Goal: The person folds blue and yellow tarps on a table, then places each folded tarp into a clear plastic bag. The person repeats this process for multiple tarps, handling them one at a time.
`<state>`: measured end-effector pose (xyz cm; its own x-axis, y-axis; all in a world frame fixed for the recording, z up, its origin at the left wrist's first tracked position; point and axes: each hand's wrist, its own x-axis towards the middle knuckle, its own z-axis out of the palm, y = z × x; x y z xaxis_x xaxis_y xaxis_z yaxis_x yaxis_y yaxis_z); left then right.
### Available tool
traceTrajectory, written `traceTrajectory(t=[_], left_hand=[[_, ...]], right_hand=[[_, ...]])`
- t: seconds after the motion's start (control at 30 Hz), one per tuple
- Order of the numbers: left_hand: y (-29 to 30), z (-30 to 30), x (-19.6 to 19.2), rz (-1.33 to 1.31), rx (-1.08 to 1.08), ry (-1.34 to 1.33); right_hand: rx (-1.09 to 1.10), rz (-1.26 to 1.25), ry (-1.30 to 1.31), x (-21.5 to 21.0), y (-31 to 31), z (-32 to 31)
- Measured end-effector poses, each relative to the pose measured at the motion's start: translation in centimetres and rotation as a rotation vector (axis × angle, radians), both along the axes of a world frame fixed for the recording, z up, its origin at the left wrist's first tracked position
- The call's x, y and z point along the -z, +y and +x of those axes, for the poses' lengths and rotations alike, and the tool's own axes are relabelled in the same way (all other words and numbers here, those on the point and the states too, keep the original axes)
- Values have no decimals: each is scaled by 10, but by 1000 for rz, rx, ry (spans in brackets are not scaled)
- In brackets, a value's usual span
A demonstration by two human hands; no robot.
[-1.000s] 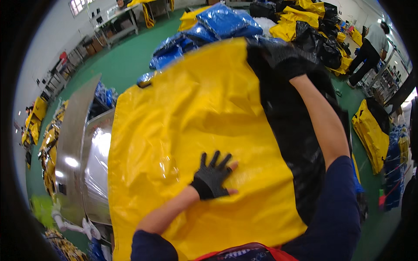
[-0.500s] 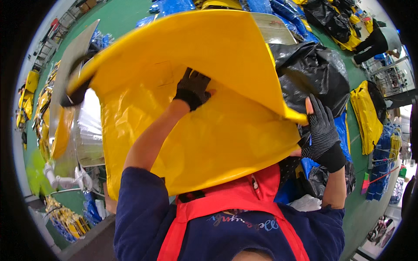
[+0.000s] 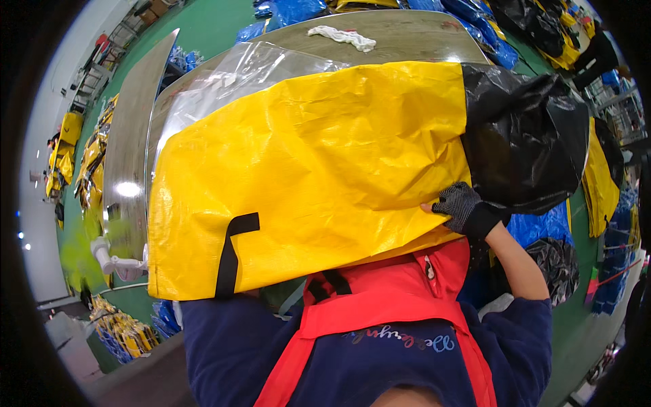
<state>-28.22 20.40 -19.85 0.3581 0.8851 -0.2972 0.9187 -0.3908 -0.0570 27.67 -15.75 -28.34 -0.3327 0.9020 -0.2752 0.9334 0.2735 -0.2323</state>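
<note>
left hand out of sight, state not determinable; right hand (image 3: 462,209), gloved, fingers curled half closed against the near right margin of a yellow sheet (image 3: 325,149), whether gripping unclear; sheet mid-frame, probably light, limp and slippery, best held by its edges or black strap (image 3: 229,261); surface glossy, creased, black section (image 3: 525,142) adjoining at right; tabletop (image 3: 417,35) beyond

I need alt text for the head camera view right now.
A gloved right hand touches a yellow sheet with black material at its right end, lying over a wood-grain table; the left hand is out of sight. A black strap lies on the sheet's lower left, and a white cloth lies farther back on the table.
</note>
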Motion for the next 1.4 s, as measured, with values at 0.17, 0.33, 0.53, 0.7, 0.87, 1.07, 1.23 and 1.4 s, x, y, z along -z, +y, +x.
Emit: traceTrajectory(t=[0.17,0.33,0.53,0.7,0.87,1.07,1.23,1.4], left_hand=[[2,-54,-73,195,-175,242],[-56,195,-26,221,484,-456],[-98,432,56,391,866,-556],[-123,475,106,153,968,-423],[-125,469,113,180,949,-376],[-119,461,115,233,939,-363],[-120,501,67,-107,878,-226],[-159,551,75,12,1382,-826]], right_hand=[[29,-203,-26,-10,24,-2],[-179,-447,-129,-46,51,-30],[515,394,113,-156,110,83],[981,397,-651,-27,54,200],[991,376,-197,-13,44,217],[360,252,57,-95,-65,65],[652,722,-43,7,-110,33],[552,683,-36,-42,-93,5]])
